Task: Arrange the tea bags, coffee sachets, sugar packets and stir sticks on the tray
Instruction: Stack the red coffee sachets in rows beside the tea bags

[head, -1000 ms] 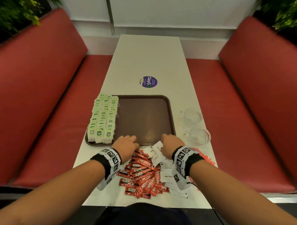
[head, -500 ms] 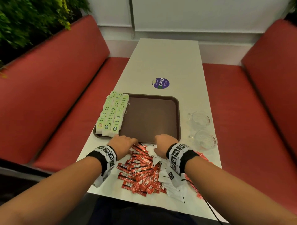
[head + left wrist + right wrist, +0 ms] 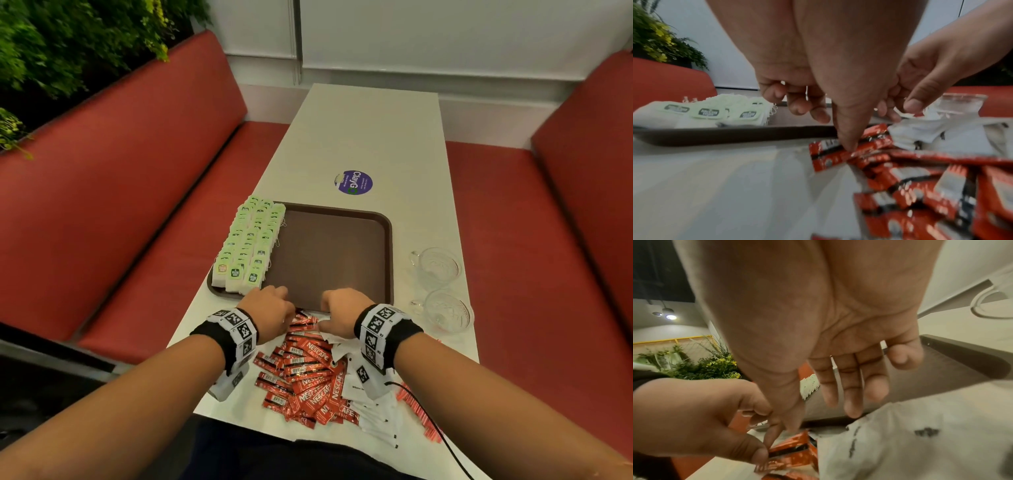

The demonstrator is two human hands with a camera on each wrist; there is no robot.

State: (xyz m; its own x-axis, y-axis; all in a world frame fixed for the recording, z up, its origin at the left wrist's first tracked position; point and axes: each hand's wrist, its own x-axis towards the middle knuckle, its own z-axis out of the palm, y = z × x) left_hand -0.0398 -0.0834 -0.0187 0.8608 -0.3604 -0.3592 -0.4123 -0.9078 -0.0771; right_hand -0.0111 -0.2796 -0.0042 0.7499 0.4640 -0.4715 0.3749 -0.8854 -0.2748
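Both hands shifted onto coffee sachets [image 3: 301, 370]; left hand [image 3: 270, 313] seemingly pinching one, right hand [image 3: 342, 313] fingers loose.

Green-tagged white tea bags [image 3: 249, 243] occupy the left side of the brown plastic tray [image 3: 346, 219]; red coffee sachets [image 3: 310, 380] lie before it, clear glass cups [image 3: 438, 284] to its right.

Tray [image 3: 386, 240] centre and right side bare, free for a hand. Left strip blocked by tea bags [image 3: 251, 240]. Two glass cups [image 3: 438, 284] stand just right of tray. Sachets [image 3: 308, 377] cover table [image 3: 359, 137] in front of tray's near edge.
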